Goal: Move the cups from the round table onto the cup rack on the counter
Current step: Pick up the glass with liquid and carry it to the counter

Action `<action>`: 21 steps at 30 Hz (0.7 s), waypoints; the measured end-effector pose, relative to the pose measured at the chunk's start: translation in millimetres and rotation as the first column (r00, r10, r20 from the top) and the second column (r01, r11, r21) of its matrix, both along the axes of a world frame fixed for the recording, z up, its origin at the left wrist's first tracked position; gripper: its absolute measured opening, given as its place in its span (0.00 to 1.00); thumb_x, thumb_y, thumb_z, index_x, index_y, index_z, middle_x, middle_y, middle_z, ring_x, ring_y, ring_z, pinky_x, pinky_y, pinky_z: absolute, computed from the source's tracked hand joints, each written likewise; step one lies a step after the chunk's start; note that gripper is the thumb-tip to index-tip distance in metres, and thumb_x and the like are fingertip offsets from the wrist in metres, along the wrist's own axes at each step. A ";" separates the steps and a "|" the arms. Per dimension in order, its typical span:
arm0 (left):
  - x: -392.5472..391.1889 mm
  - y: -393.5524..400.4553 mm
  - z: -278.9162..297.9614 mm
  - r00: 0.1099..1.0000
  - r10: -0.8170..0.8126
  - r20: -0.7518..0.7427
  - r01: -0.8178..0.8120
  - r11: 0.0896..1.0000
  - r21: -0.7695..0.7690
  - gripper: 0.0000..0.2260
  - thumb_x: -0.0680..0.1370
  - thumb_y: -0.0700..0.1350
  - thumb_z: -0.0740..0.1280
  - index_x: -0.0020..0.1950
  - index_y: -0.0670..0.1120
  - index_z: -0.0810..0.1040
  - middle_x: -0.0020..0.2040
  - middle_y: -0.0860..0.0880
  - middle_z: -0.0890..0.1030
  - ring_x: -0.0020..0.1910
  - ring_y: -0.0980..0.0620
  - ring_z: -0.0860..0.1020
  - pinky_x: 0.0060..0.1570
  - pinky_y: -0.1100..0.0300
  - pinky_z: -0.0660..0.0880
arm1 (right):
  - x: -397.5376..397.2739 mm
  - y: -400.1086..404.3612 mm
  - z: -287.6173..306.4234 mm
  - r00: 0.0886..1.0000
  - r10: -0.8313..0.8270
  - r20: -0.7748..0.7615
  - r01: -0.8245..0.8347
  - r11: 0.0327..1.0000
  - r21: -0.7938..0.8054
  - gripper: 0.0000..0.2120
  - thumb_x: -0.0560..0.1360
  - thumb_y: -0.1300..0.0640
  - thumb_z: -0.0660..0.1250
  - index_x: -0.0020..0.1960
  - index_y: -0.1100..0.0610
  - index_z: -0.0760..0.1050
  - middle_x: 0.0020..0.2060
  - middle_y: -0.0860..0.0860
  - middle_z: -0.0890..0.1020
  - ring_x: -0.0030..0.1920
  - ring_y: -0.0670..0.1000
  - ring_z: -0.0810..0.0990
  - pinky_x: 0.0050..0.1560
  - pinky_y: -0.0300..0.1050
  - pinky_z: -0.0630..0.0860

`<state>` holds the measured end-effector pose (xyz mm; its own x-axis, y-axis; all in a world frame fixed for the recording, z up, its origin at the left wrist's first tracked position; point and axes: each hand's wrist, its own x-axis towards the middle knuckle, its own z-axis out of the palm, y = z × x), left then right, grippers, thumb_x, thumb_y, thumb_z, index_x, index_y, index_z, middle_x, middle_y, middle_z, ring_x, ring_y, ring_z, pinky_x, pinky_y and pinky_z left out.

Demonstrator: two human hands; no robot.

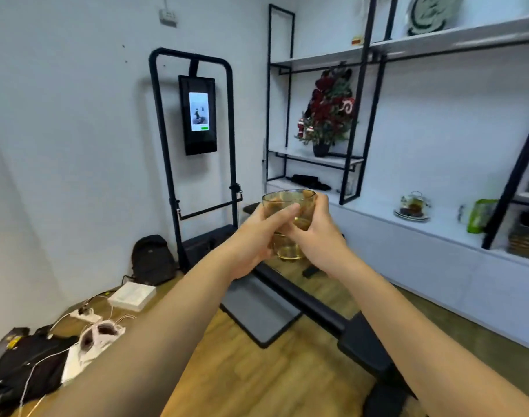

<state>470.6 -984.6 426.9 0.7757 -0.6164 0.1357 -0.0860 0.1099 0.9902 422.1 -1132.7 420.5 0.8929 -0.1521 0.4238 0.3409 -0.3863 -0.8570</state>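
Observation:
Two clear amber-tinted glass cups [289,203] are stacked one inside the other and held upright in mid-air at the centre of the view. My left hand [257,233] wraps the stack from the left, its fingers crossing the front. My right hand [317,233] grips it from the right. The lower cup [289,251] shows below my fingers. Neither the round table nor the cup rack is in view. The white counter [407,230] runs along the right wall.
A black-framed shelf unit [362,85] with a potted festive plant [329,112] stands over the counter. A glass teapot on a plate [413,206] and a green bag [480,215] sit on the counter. A folded treadmill with screen [197,115] leans ahead; a backpack [152,260], cables and clothes lie left.

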 end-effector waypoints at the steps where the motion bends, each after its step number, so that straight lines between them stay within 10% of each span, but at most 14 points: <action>1: -0.6 -29.6 -0.2 1.000 -0.003 -0.008 0.003 1.000 -0.002 0.30 0.71 0.59 0.78 0.70 0.53 0.75 0.62 0.48 0.84 0.61 0.46 0.83 0.61 0.40 0.79 | -3.6 -27.7 -2.4 1.000 -0.009 0.000 0.009 1.000 0.008 0.28 0.70 0.41 0.76 0.61 0.43 0.62 0.53 0.40 0.81 0.48 0.33 0.81 0.40 0.28 0.76; 9: -12.3 -211.7 -3.7 0.988 -0.121 -0.097 0.106 0.984 -0.144 0.26 0.73 0.50 0.75 0.68 0.45 0.76 0.60 0.42 0.84 0.59 0.40 0.83 0.51 0.49 0.81 | -42.4 -196.3 -19.6 0.994 -0.107 -0.035 0.106 0.994 -0.034 0.51 0.65 0.43 0.80 0.77 0.42 0.51 0.68 0.46 0.73 0.66 0.46 0.76 0.63 0.46 0.77; 13: -21.0 -298.7 -13.0 0.993 -0.108 -0.046 0.095 0.970 -0.225 0.33 0.68 0.52 0.79 0.69 0.41 0.75 0.60 0.39 0.84 0.59 0.39 0.83 0.55 0.45 0.81 | -62.3 -263.9 -37.3 0.973 -0.227 -0.036 0.229 0.972 0.046 0.46 0.66 0.39 0.77 0.76 0.42 0.55 0.70 0.46 0.69 0.68 0.46 0.73 0.66 0.51 0.76; 21: -20.4 -473.8 -30.0 0.970 -0.238 -0.056 0.223 0.955 -0.196 0.34 0.64 0.60 0.78 0.65 0.46 0.78 0.55 0.43 0.86 0.57 0.40 0.84 0.62 0.38 0.78 | -89.8 -402.5 -70.0 0.895 -0.430 -0.115 0.436 0.899 0.038 0.28 0.73 0.40 0.72 0.67 0.41 0.62 0.52 0.29 0.79 0.55 0.30 0.77 0.46 0.24 0.73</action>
<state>450.1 -1458.4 396.9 0.6281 -0.7493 0.2100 0.0403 0.3008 0.9528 332.3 -1535.3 350.5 0.7703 -0.5563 0.3118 0.0616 -0.4217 -0.9047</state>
